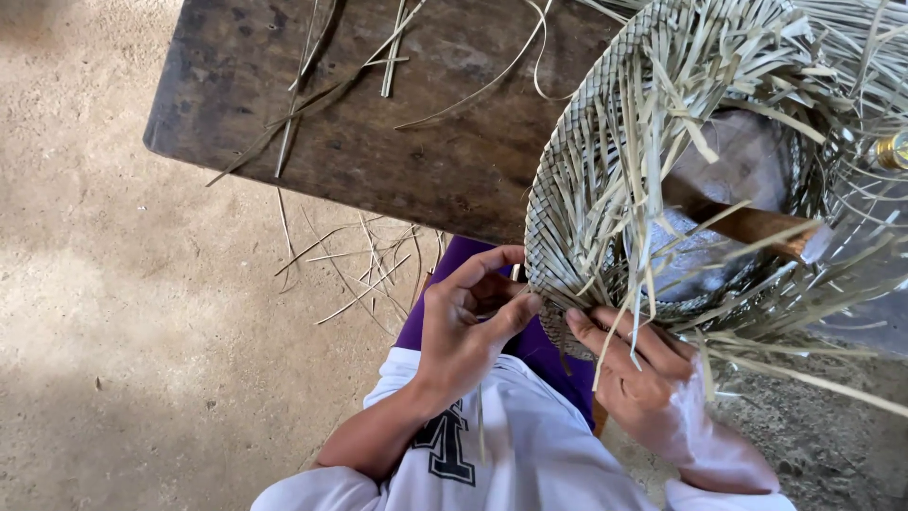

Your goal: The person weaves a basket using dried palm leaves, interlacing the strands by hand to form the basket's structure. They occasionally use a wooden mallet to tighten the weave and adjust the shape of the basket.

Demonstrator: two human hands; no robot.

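A round woven piece of pale green-grey palm strips (586, 189) stands on edge over my lap, with many loose strip ends sticking out of its hollow inside. My left hand (468, 326) pinches its lower rim from the left, thumb and fingers closed on the weave. At the bottom of the rim my right hand (643, 378) grips the weave and several loose strips. A brown wooden stick (747, 222) crosses the hollow of the piece.
A dark wooden bench (378, 123) lies ahead with several loose strips on it. More strips (364, 260) are scattered on the sandy ground (123, 331) below its edge. A brass-coloured object (894, 149) shows at the right edge.
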